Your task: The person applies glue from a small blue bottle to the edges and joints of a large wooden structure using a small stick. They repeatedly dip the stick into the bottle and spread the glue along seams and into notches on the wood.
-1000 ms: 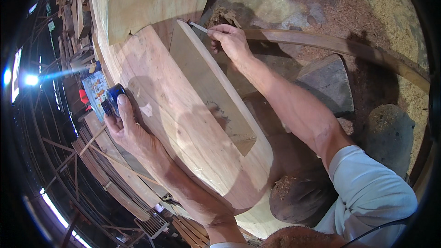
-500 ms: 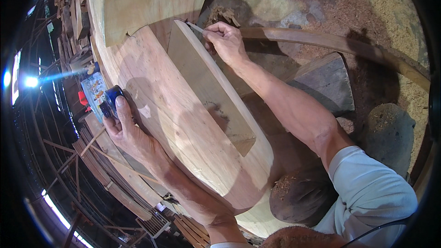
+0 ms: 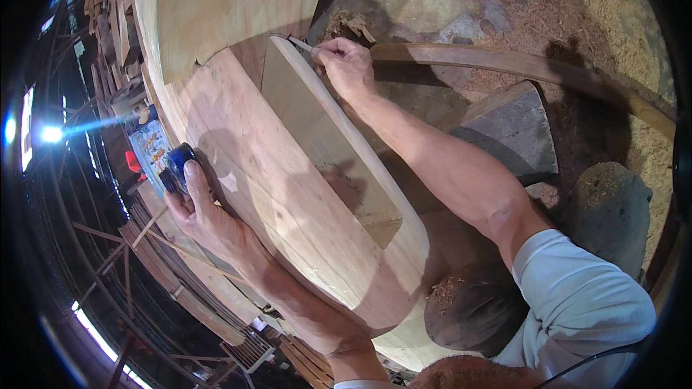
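Observation:
My left hand (image 3: 210, 220) is closed round a small glossy dark blue container (image 3: 183, 157) with a ribbed black part, held over the left side of a large pale wooden piece (image 3: 249, 151). My right hand (image 3: 347, 68) pinches a thin pale stick (image 3: 300, 45). Its far end reaches the top of a long raised rim (image 3: 346, 130) on the wood, by a short dark line. Inside that rim lies a sunken flat panel (image 3: 303, 108). A curved wooden sheet (image 3: 238, 7) covers the far end of the piece.
A picture-covered box (image 3: 150, 145) with a red thing beside it stands left of the wood. On the right are a curved wooden strip (image 3: 504, 63), a grey-faced block (image 3: 512, 133) and sawdust-strewn ground (image 3: 620, 43). Stacked boards (image 3: 184, 281) lie at the lower left.
My right hand has shifted slightly left, with the stick still at the rim's far end. My left hand and the blue container sit slightly lower and further right in view.

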The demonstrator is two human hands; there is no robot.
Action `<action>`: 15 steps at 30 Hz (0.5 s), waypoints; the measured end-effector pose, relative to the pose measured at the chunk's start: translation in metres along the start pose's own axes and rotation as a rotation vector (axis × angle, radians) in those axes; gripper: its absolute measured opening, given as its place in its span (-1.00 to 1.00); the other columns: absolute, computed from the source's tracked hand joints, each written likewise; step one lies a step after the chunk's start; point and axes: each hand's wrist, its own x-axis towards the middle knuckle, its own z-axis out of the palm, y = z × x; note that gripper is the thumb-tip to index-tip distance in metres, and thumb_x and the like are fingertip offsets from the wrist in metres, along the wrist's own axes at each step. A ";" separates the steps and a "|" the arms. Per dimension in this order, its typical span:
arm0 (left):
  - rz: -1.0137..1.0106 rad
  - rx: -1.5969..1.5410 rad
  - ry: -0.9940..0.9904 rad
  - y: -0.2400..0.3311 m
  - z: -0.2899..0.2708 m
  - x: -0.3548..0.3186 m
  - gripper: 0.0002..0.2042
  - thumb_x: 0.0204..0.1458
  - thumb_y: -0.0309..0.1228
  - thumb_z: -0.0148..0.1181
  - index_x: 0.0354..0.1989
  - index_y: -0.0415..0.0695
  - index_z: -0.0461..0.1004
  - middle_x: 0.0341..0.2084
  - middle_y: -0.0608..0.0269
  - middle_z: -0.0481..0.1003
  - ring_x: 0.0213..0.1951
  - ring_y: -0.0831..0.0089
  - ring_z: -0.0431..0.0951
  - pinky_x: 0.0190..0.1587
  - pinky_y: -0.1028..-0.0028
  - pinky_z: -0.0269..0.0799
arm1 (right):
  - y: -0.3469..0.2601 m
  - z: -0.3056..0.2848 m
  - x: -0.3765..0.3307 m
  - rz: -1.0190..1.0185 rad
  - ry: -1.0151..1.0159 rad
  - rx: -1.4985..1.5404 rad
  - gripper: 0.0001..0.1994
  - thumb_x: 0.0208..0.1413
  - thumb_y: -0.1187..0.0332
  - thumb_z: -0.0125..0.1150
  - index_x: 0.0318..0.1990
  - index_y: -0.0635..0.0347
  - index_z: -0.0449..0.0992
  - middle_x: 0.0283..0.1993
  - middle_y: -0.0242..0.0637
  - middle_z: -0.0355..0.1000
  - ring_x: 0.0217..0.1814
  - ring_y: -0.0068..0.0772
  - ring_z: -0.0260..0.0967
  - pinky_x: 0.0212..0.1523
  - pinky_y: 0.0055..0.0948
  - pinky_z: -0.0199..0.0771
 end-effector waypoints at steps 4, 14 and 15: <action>-0.008 -0.011 0.016 0.003 0.003 -0.003 -0.54 0.20 -0.27 0.47 0.17 -0.23 0.51 -0.11 0.21 0.62 -0.10 0.50 0.60 -0.02 0.48 0.49 | 0.006 -0.001 0.001 -0.044 0.008 -0.089 -0.81 0.12 0.30 0.39 -0.21 0.20 0.74 -0.38 -0.29 0.63 -0.35 -0.52 0.52 -0.28 -0.39 0.52; -0.047 0.044 0.033 -0.005 -0.005 0.001 -0.51 0.18 -0.25 0.48 0.20 -0.21 0.49 -0.08 0.17 0.61 -0.06 0.45 0.60 0.01 0.45 0.50 | -0.022 0.004 -0.003 0.087 -0.078 -0.063 -0.81 0.17 0.34 0.44 -0.14 0.23 0.75 -0.25 -0.34 0.67 -0.20 -0.57 0.53 -0.16 -0.45 0.49; -0.047 0.055 0.031 -0.003 -0.004 0.001 -0.51 0.18 -0.24 0.48 0.20 -0.21 0.49 -0.08 0.17 0.61 -0.06 0.45 0.60 0.01 0.45 0.50 | -0.022 0.004 -0.001 0.084 -0.083 -0.059 -0.80 0.17 0.33 0.44 -0.12 0.23 0.76 -0.24 -0.33 0.68 -0.20 -0.57 0.53 -0.15 -0.45 0.49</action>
